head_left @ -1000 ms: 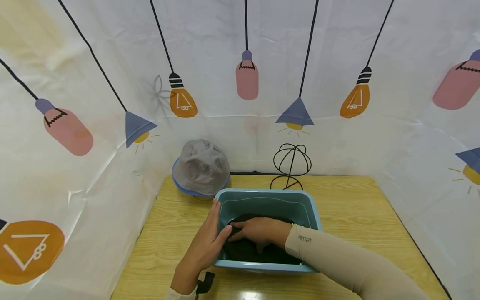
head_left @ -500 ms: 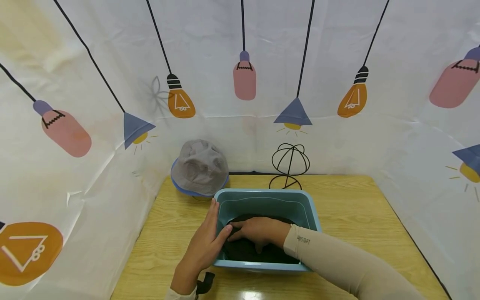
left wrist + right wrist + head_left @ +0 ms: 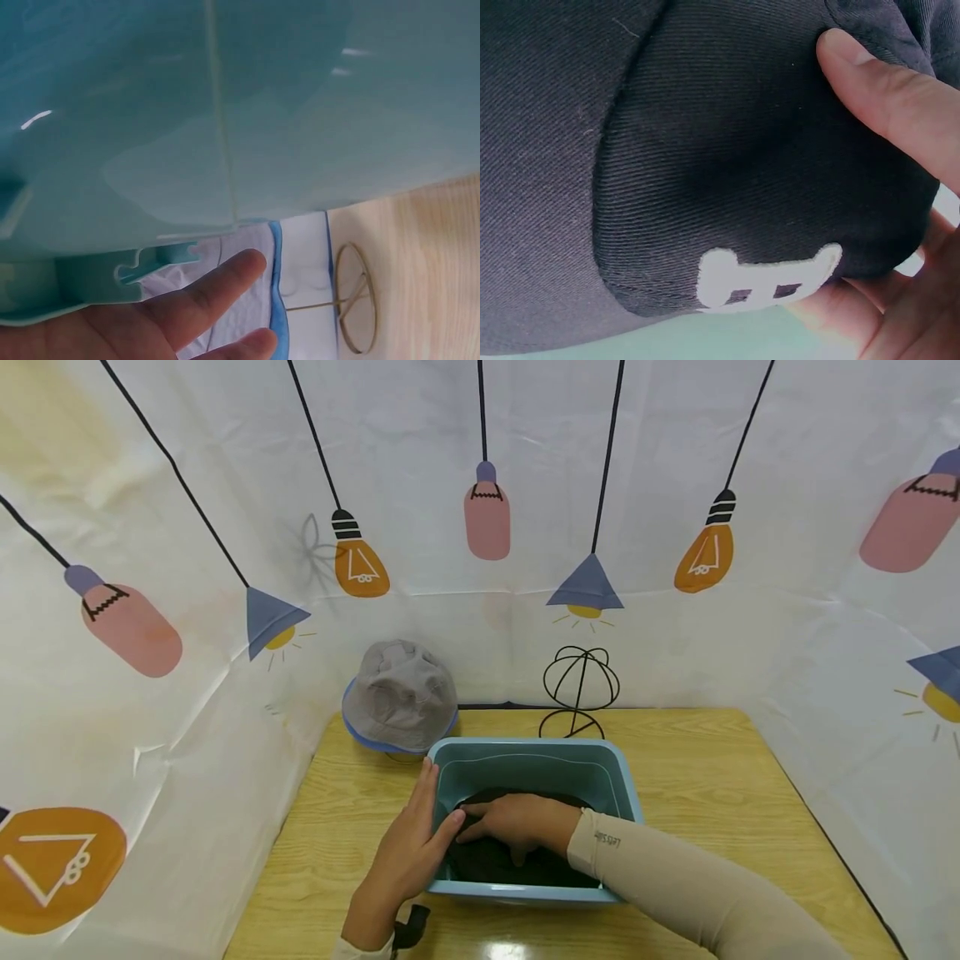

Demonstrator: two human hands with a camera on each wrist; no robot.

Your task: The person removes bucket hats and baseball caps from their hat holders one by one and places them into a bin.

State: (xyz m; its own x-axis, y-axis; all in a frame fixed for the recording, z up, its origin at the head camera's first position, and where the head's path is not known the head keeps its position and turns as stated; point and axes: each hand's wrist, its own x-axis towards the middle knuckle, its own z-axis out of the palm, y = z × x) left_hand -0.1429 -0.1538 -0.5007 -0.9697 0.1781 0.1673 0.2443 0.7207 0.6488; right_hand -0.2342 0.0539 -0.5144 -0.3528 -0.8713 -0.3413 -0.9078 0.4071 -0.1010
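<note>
A light blue plastic bin (image 3: 525, 891) stands on the table, with a black cap (image 3: 487, 862) inside it. My right hand (image 3: 521, 820) reaches down into the bin and grips the cap. In the right wrist view, the thumb lies on the dark ribbed cloth of the cap (image 3: 705, 165) and the other fingers go beneath its edge, near a white raised patch (image 3: 769, 279). My left hand (image 3: 408, 843) rests against the bin's left side, fingers straight along the outside and thumb over the rim. The left wrist view has its fingers (image 3: 202, 300) beside the bin wall (image 3: 300, 112).
Behind the bin's left corner, a grey bucket hat with blue edging (image 3: 405, 697) sits on a stand. A bare black wire hat stand (image 3: 581, 681) is behind the bin to the right. Wood-patterned table (image 3: 690, 777) surrounds the bin, with a lamp-printed sheet (image 3: 525, 635) beyond.
The head view has shifted slightly. Both hands and the cap keep the same places at the bin.
</note>
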